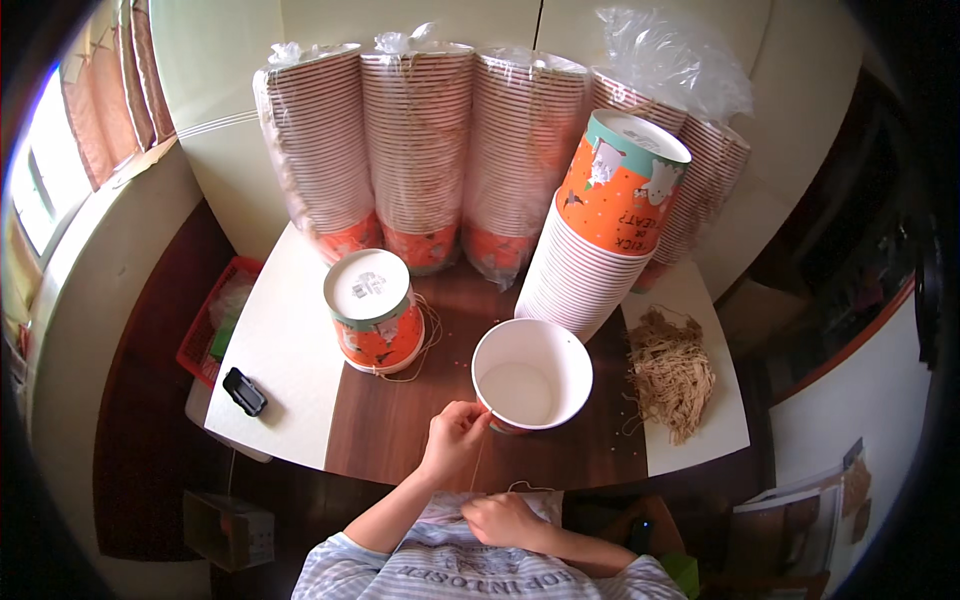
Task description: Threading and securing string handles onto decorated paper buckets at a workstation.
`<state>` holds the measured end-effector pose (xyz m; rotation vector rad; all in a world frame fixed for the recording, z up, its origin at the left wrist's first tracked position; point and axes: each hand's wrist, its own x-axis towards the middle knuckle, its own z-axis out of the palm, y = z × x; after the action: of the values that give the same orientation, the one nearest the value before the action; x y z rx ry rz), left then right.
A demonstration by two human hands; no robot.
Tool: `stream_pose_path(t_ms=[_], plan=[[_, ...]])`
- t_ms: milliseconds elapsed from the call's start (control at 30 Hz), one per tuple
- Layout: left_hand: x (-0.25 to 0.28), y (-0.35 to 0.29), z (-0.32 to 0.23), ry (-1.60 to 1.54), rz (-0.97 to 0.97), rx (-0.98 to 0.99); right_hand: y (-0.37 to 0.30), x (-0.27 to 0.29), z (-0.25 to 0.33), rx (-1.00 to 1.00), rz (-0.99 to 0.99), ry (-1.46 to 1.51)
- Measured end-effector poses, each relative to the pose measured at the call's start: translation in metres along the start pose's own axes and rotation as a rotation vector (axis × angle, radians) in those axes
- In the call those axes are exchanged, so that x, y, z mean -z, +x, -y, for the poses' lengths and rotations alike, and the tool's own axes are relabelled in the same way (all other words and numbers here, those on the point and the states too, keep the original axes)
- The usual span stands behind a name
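One open bucket (pixel 547 347), pinched at the rim

From afar I had the fingers of my left hand (pixel 456 438) clamped on its near-left rim; it stood on the desk (pixel 385 430), just right of centre. My right hand (pixel 502 520) was curled at lower centre; I couldn't tell whether its fingers gripped anything. Tan string (pixel 672 382) lay at right.

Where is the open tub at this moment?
In the head view, the open tub is just right of centre on the table's brown strip, the left hand at its near-left rim and the tall stack of upturned tubs behind it.
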<state>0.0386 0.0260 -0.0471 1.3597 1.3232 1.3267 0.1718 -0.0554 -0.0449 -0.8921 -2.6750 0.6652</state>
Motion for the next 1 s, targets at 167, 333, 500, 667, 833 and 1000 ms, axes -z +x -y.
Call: stream_pose_path(t_ms=[167,333,500,667,833,1000], plan=[[-0.004,0.001,0.002,-0.014,-0.001,-0.058,0.001,0.005,-0.003,-0.019,0.095,0.025],[-0.003,0.000,-0.001,-0.129,0.059,0.046,0.001,0.000,-0.008,-0.003,0.133,0.015],[-0.003,0.002,-0.001,-0.141,0.058,0.041,-0.001,-0.006,-0.011,-0.011,0.101,0.010],[-0.003,0.005,0.000,-0.243,0.092,0.111,-0.002,-0.005,-0.012,-0.015,0.100,-0.022],[0.004,0.008,-0.007,-0.221,0.137,0.128,-0.009,-0.007,-0.015,-0.111,0.057,-0.079],[0.032,0.029,-0.029,0.312,0.038,-0.281,-0.033,-0.008,-0.024,-0.127,0.352,-0.157]])
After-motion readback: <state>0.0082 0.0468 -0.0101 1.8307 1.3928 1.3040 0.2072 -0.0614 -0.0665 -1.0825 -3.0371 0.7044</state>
